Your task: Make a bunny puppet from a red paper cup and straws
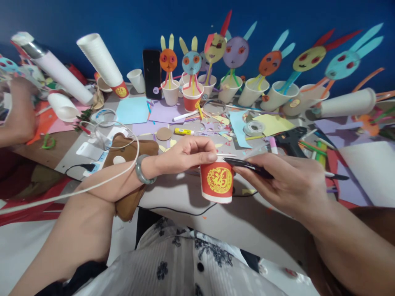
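A red and white paper cup [216, 181] with a yellow round emblem is held upright above the table's front part. My left hand [193, 154] pinches its rim from the left, with thumb and fingers closed. My right hand [286, 181] is wrapped round a slim black tool [248, 165], perhaps a utility knife. The tool's tip meets the cup near its white rim, and whether it pierces the wall cannot be made out. A pale bracelet [143, 169] circles my left wrist.
Behind stand paper cups with rabbit-faced figures [191, 61]. A glue gun [291, 139] lies at right among paper scraps. A brown pouch [129, 201], power strip [100, 158] and white cable [108, 187] are by my left arm. Another person's arm [20, 111] is far left.
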Demonstrator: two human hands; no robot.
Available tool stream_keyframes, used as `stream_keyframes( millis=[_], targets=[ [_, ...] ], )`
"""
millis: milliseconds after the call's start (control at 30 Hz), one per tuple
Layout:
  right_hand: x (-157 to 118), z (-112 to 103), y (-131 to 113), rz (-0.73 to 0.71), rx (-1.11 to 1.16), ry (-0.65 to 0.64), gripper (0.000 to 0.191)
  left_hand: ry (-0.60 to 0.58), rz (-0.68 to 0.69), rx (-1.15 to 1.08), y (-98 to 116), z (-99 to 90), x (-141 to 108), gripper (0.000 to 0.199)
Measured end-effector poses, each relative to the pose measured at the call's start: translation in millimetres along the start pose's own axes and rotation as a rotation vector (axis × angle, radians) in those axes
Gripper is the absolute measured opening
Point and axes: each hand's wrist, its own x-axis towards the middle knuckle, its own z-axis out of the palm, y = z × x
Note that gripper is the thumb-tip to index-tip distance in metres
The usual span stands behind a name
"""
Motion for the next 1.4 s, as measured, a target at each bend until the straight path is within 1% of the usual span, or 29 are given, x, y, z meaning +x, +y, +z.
stream_keyframes(
  millis=[133,267,433,567,633,700,800,933,1067,1233,1400],
  targets=[
    [-0.5,-0.4,0.0,-0.012,0.002,0.001,0.027,-0.012,0.007,-0.005,-0.7,-0.6,0.0,0.057],
    [-1.5,0.1,-1.0,0.02,0.034,-0.004,0.023,-0.009,-0.007,0.003,-1.5,-0.6,0.2,0.058],
    [1.8,0.3,-1.6,-0.028,0.011,0.036,0.023,-0.007,0.022,-0.002,-0.7,0.2,-0.2,0.057],
    [3.0,0.9,-1.8,0.019,0.001,0.091,0.02,0.034,0.009,-0.009,-1.7,-1.7,-0.5,0.057],
    [2.6,1.7,-1.3,0.053,-0.007,0.127,0.021,0.048,0.014,-0.006,-3.3,-3.5,0.1,0.057],
    [2.1,2.9,-0.5,0.096,-0.015,0.136,0.023,0.063,0.027,-0.004,-5.5,-5.4,0.8,0.056],
    [1.7,5.5,0.2,0.146,0.013,0.136,0.023,0.083,0.048,-0.006,-8.8,-7.2,1.8,0.051],
    [1.3,8.6,-0.3,0.175,0.051,0.127,0.024,0.116,0.06,0.002,-11.4,-7.9,2.6,0.046],
    [0.2,9.9,0.2,0.22,0.078,0.101,0.024,0.108,0.048,0.021,-12.5,-8.2,3.5,0.047],
    [-1.1,12.2,3.5,0.205,0.089,0.107,0.02,0.13,0.043,0.027,-13.7,-9.0,5.1,0.048],
    [-4.4,17.2,3.4,0.256,0.122,0.042,0.023,0.144,0.075,0.009,-15.1,-8.7,6.7,0.047]
  ],
)
